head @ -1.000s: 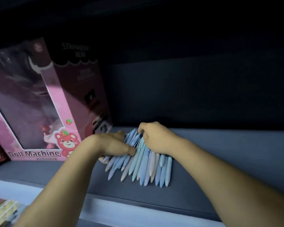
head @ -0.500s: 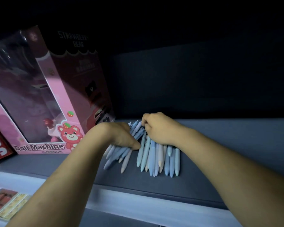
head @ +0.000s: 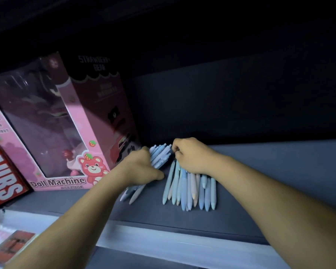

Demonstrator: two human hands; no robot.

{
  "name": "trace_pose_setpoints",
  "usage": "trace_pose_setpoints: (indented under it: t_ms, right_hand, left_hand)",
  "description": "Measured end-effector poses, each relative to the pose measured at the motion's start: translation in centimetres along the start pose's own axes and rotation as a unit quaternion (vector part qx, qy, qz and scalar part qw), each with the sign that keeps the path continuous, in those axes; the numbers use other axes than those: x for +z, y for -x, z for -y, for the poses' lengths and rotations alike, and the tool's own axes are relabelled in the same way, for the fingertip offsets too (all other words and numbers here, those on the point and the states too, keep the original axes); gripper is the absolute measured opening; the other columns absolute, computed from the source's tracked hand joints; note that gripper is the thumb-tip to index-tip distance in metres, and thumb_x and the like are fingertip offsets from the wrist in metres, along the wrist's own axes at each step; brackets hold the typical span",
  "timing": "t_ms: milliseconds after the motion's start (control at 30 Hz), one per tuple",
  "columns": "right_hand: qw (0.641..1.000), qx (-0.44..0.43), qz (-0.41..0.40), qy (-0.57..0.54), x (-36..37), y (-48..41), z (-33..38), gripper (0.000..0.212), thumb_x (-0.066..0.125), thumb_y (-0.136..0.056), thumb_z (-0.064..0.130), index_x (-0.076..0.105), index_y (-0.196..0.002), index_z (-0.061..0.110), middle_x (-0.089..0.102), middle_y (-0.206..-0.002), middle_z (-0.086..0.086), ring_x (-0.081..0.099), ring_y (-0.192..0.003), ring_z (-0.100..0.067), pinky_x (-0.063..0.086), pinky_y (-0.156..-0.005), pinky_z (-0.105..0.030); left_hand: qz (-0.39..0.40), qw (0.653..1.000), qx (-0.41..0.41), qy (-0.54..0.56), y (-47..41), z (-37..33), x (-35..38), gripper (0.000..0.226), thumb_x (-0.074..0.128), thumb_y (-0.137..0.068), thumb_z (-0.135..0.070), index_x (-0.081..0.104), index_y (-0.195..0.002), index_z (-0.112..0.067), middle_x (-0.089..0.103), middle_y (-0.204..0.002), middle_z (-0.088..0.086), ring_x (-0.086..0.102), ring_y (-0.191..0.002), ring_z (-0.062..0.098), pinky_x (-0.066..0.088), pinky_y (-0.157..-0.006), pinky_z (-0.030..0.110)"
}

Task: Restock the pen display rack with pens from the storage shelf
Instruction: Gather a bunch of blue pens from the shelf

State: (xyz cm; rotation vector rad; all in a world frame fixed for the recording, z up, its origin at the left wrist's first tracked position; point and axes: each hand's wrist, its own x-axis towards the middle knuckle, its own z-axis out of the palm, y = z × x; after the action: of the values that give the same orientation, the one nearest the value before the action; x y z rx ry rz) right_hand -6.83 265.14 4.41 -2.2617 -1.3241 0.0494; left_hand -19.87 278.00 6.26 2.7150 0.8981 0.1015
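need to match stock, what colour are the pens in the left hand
Pale blue pens, gripped as a bunch in the left hand; the head view shows them.

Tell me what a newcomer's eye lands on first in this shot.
The eye goes first to the middle of the dark shelf, where the left grip holds a bundle of pens and the right grip curls over the far ends of the loose pens lying in a row beside it. At left stands the pink Doll Machine box, the brightest thing in view.
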Motion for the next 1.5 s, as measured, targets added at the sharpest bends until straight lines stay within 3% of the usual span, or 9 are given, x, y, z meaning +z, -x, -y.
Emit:
trace_pose_setpoints:
  t_ms: [200,333,533,667,800,933,1233,1433,1500]
  right_hand:
    - [0.997,-0.042,-0.059,-0.012,0.9,-0.2,0.6,0.017,0.048,-0.101,0.025,0.061,-0.111,0.020,0.057,-0.110,-0.001,0.054,-0.105,-0.023,0.051,-0.092,-0.042]
    - [0.979,-0.090,-0.119,-0.139,0.7,0.2,2.7,0.018,0.055,-0.101,0.031,0.064,-0.112,0.020,0.062,-0.110,0.004,0.060,-0.101,-0.011,0.051,-0.091,-0.032]
    - [0.938,-0.088,-0.097,-0.320,0.6,0.4,6.3,0.053,0.071,-0.087,0.055,0.056,-0.130,0.028,0.064,-0.121,0.013,0.059,-0.116,-0.001,0.049,-0.101,-0.029]
    - [0.931,-0.094,-0.055,-0.348,0.6,-0.2,8.2,0.078,0.082,-0.070,0.059,0.050,-0.135,0.029,0.064,-0.128,0.011,0.060,-0.119,-0.003,0.050,-0.104,-0.033]
    - [0.923,-0.065,-0.049,-0.377,0.6,-0.8,9.6,0.070,0.090,-0.074,0.034,0.052,-0.132,0.022,0.067,-0.118,0.006,0.068,-0.106,-0.007,0.056,-0.097,-0.032]
    - [0.887,-0.042,-0.086,-0.452,2.3,-1.7,9.6,0.063,0.090,-0.073,0.020,0.055,-0.126,0.025,0.070,-0.114,0.003,0.070,-0.104,-0.011,0.057,-0.098,-0.039]
    - [0.846,-0.085,-0.154,-0.503,2.2,-1.2,10.5,0.050,0.087,-0.077,0.020,0.061,-0.119,0.024,0.074,-0.107,0.001,0.073,-0.098,-0.009,0.059,-0.092,-0.035]
    - [0.864,-0.054,-0.103,-0.489,2.4,-1.1,8.9,0.050,0.087,-0.078,0.028,0.060,-0.120,0.028,0.073,-0.111,0.000,0.072,-0.101,-0.012,0.059,-0.095,-0.039]
    - [0.867,-0.061,-0.087,-0.488,2.5,-1.0,8.7,0.060,0.090,-0.075,0.026,0.057,-0.125,0.027,0.073,-0.113,0.000,0.072,-0.103,-0.011,0.059,-0.094,-0.035]
  left_hand:
    - [-0.123,0.888,0.033,0.442,0.9,2.3,-0.6,0.024,0.067,-0.083,0.003,0.055,-0.103,0.003,0.057,-0.070,0.016,0.060,-0.052,0.024,0.057,-0.056,0.040]
    - [-0.214,0.816,0.093,0.529,1.8,2.7,0.0,0.033,0.067,-0.076,0.009,0.060,-0.107,0.002,0.063,-0.082,0.014,0.065,-0.070,0.024,0.060,-0.066,0.037]
    - [-0.222,0.786,0.122,0.564,2.6,3.1,1.8,0.039,0.064,-0.077,0.000,0.064,-0.116,-0.006,0.072,-0.094,0.015,0.069,-0.087,0.027,0.058,-0.081,0.043]
    - [-0.157,0.810,0.139,0.548,2.8,2.9,1.7,0.035,0.062,-0.083,0.012,0.066,-0.114,-0.003,0.076,-0.077,0.008,0.072,-0.074,0.027,0.060,-0.069,0.031]
    - [-0.099,0.830,0.136,0.532,2.6,3.0,1.8,0.044,0.066,-0.077,0.021,0.069,-0.112,-0.006,0.073,-0.101,0.027,0.072,-0.101,0.041,0.060,-0.093,0.050]
    - [-0.054,0.842,0.118,0.523,2.4,3.7,2.1,0.042,0.076,-0.068,0.011,0.069,-0.108,0.000,0.072,-0.103,0.028,0.071,-0.104,0.042,0.058,-0.096,0.050]
    - [-0.144,0.840,0.167,0.496,2.4,2.9,2.2,0.036,0.073,-0.081,0.011,0.062,-0.111,-0.006,0.071,-0.066,0.006,0.069,-0.058,0.016,0.051,-0.052,0.022]
    - [0.015,0.854,0.181,0.487,2.8,3.2,2.0,0.048,0.078,-0.077,0.015,0.063,-0.115,-0.010,0.076,-0.083,-0.006,0.074,-0.084,0.008,0.056,-0.074,0.021]
    - [0.013,0.858,0.171,0.485,2.6,3.5,2.0,0.046,0.080,-0.076,0.012,0.064,-0.112,-0.012,0.077,-0.087,0.004,0.074,-0.087,0.015,0.060,-0.080,0.033]
